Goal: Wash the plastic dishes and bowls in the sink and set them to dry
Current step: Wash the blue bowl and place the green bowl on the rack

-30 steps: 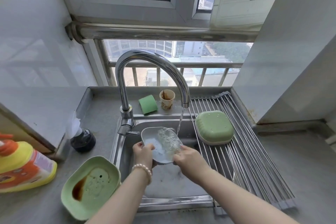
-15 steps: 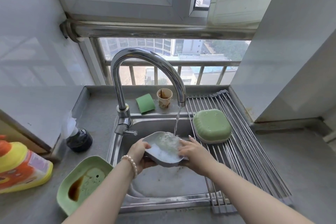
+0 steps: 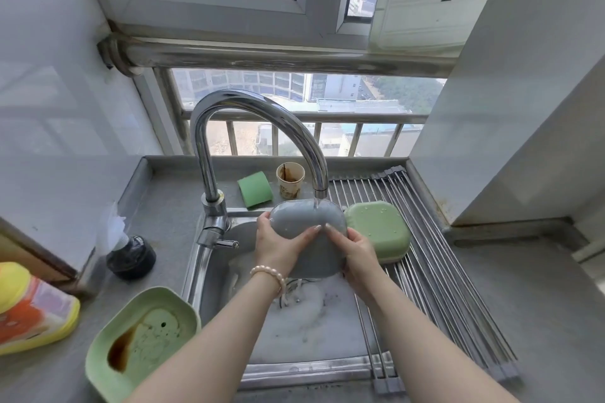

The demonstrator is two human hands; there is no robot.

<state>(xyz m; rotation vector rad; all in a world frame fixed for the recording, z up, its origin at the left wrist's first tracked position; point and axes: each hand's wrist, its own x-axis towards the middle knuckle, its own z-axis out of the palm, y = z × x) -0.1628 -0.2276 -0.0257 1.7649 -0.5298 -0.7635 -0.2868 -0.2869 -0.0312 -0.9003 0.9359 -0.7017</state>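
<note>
Both hands hold a grey plastic dish (image 3: 306, 221) under the running tap (image 3: 319, 188), its underside turned towards me. My left hand (image 3: 278, 247) grips its left edge. My right hand (image 3: 355, 250) grips its right edge, fingers laid across the back. Water lands on the dish's top rim. A green bowl (image 3: 379, 232) lies upside down on the drying rack (image 3: 435, 258). A dirty green dish (image 3: 144, 340) with brown liquid sits on the counter at the left. Foam covers the sink (image 3: 304, 321) floor.
A green sponge (image 3: 255, 188) and a stained paper cup (image 3: 290, 180) stand behind the sink. A yellow and orange detergent bottle (image 3: 29, 307) lies at the far left. A black round object (image 3: 131, 255) with a plastic wrap sits next to the wall.
The grey dish has been flipped from inside-up to underside facing me and lifted closer to the spout. Both hands shifted their hold around its edges.
</note>
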